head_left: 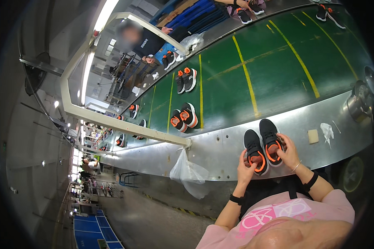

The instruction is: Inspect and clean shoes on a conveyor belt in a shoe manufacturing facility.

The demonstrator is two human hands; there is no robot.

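Observation:
A pair of black sneakers with orange collar linings lies side by side on the metal ledge in front of me, toes pointing away. My left hand (246, 169) grips the left sneaker (252, 141) near its heel, thumb at the opening and fingers along the outer side. On the right sneaker (269, 129), my right hand (289, 152) holds the heel end the same way, its thumb reaching into the collar. Both soles appear to rest on the ledge. The undersides of the shoes are hidden.
Beyond the metal ledge (220, 159) runs a green conveyor belt (224, 91) with yellow lines, carrying pairs of sneakers (184, 116). A pale block (313, 136) and crumpled tissue (327, 132) lie right. A plastic bag (190, 174) hangs left below a white frame post (129, 122). Co-workers sit across.

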